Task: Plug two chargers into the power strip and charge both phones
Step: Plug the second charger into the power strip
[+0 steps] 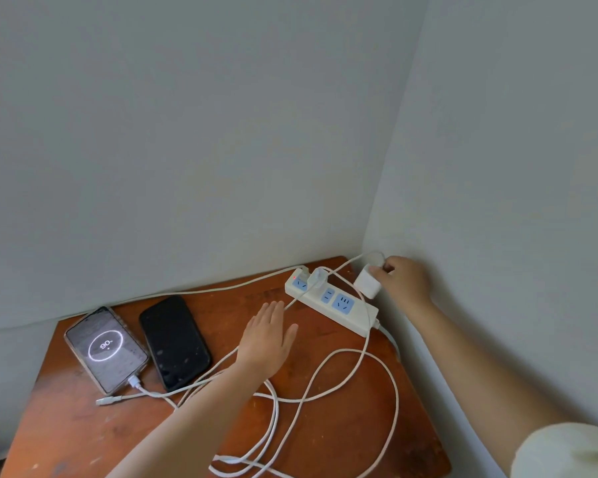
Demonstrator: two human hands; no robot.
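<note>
A white power strip [349, 312] with blue sockets lies at the back right of the wooden table [83, 429]. One white charger [317, 276] sits plugged in near its far end, beside a red light. My right hand [406, 279] grips a second white charger [368, 283] just right of the strip, above the table. My left hand [268, 339] hovers flat and open in front of the strip. The left phone [106, 348] shows 90 on a lit screen with a cable plugged in. The dark phone [174, 341] lies beside it, screen off. A loose cable end [106, 401] rests near the phones.
Long white cables [325, 398] loop over the table's middle and front. Grey walls meet in a corner right behind the strip. The table's front and left edges drop away.
</note>
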